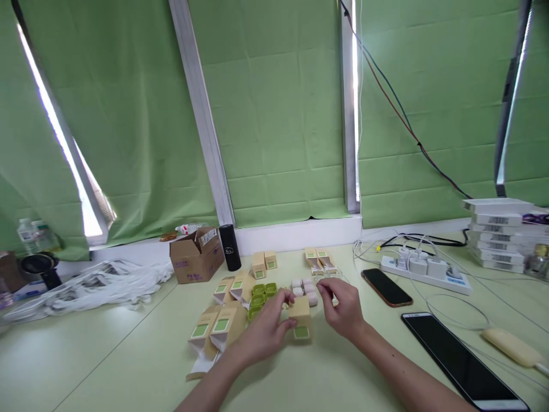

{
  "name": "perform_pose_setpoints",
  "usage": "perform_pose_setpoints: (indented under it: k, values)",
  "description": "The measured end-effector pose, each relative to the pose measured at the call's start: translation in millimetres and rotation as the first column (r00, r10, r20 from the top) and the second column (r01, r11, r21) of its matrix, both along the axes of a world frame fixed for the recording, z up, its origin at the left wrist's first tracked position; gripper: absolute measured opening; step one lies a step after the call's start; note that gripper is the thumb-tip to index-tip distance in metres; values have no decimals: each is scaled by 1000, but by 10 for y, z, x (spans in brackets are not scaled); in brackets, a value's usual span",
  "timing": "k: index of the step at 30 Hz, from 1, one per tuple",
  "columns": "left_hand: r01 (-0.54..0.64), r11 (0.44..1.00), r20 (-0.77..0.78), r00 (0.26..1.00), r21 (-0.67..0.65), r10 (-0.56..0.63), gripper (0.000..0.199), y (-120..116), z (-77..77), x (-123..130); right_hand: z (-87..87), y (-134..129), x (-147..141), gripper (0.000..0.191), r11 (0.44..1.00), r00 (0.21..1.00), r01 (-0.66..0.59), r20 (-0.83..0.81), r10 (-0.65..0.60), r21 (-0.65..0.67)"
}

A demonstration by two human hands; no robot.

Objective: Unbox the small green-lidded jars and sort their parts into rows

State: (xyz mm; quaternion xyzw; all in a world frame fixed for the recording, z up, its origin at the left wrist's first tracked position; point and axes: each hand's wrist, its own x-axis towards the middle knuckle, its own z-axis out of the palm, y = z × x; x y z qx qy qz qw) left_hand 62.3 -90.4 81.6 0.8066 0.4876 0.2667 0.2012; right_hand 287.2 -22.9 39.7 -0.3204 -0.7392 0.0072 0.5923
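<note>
My left hand [266,331] grips a small tan box [300,309] with a green label by its left side, thumb and fingers on it. To the right of that box, my right hand [343,309] is closed in a pinch; whatever its fingertips hold, if anything, cannot be made out. Green square containers [258,298] stand in a cluster just beyond my left hand, partly hidden by it. Behind the held box sits a group of pale pinkish-white pieces [306,285]. Larger tan boxes with open flaps [228,324] stand left of my left hand.
Two small tan boxes [258,265] and two flap-open ones [316,261] stand farther back. A cardboard box [193,263] and black cylinder [230,247] are at the back left. On the right lie a phone [386,287], power strip [429,273], cables and a tablet [461,360].
</note>
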Motion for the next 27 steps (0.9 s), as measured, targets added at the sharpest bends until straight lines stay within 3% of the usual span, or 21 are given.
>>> perform_pose_setpoints:
  k: [4,8,12,18,23,27]
  values:
    - [12,999,-9,1000,-37,-12,32,-71,-169,11,7,79,-30,29,996,999,30,43,-27,-89]
    - [45,999,64,997,-28,-43,50,-76,-189,-19,-32,59,-36,22,994,983,-26,179,45,-107]
    - [42,999,197,979,25,-46,41,-62,-204,-36,-134,-43,68,12,984,950,-142,264,167,-112]
    - [53,990,282,955,129,-88,52,2,-333,-32,-220,-88,187,27,962,853,-227,446,273,-154]
    - [-4,990,250,968,142,-32,56,8,-368,-56,-271,-11,190,20,969,918,-232,310,247,-87]
    - [-65,996,192,980,63,52,62,-33,-375,-39,-301,6,186,21,975,955,-206,201,219,-84]
